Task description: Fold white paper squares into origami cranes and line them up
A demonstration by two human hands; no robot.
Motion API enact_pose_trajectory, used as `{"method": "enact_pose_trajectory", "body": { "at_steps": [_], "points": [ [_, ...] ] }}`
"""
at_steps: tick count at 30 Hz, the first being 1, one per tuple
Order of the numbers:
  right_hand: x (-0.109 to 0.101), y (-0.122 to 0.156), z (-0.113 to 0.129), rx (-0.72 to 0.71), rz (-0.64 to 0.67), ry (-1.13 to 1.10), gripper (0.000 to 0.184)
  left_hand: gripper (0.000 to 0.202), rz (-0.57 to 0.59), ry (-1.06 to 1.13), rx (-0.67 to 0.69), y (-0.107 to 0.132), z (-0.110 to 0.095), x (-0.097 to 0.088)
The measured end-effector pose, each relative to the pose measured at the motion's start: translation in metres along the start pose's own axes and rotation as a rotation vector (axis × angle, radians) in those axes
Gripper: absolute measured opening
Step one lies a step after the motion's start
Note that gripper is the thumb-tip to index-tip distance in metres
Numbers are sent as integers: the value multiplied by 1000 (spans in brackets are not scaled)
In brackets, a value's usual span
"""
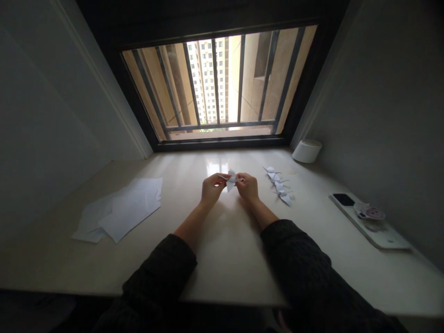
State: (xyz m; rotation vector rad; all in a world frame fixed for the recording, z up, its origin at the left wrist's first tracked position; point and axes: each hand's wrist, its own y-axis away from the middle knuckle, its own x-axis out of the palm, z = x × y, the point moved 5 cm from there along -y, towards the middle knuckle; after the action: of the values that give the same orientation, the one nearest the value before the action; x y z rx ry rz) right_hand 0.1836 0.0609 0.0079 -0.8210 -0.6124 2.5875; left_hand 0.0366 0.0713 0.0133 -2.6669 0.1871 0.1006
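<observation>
Between my two hands, above the pale windowsill counter (222,259), is a small white folded paper crane (231,181). My left hand (212,188) pinches its left end, and my right hand (247,186) pinches the right end. The fingertips hide parts of the paper. To the right of my right hand, several finished paper cranes (278,186) lie in a slanting row on the counter, close together. A spread pile of white paper sheets (130,208) rests on the left.
A phone (371,226) with a cartoon grip on its back lies at the right by the wall. A white cylindrical object (307,151) stands in the back right corner. Behind the counter is a barred window (218,88) in a dark frame. The counter's front edge runs beneath my forearms.
</observation>
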Motion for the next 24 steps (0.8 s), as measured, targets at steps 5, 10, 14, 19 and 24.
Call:
{"method": "enact_pose_trajectory", "body": {
  "at_steps": [5,10,14,19,24],
  "points": [
    [7,-2,-3,109,78,-120,34,19,-121,-72,40,-1,-7,-11],
    [26,2,0,226,277,-512,48,19,-267,-179,25,-2,-10,-24],
    [33,9,12,269,369,-672,61,23,-243,-207,23,0,-8,-23],
    [31,11,16,258,312,-611,49,23,-226,-249,19,0,-4,-23],
    [30,11,17,221,304,-598,44,22,-232,-350,61,1,-10,-25]
  ]
}}
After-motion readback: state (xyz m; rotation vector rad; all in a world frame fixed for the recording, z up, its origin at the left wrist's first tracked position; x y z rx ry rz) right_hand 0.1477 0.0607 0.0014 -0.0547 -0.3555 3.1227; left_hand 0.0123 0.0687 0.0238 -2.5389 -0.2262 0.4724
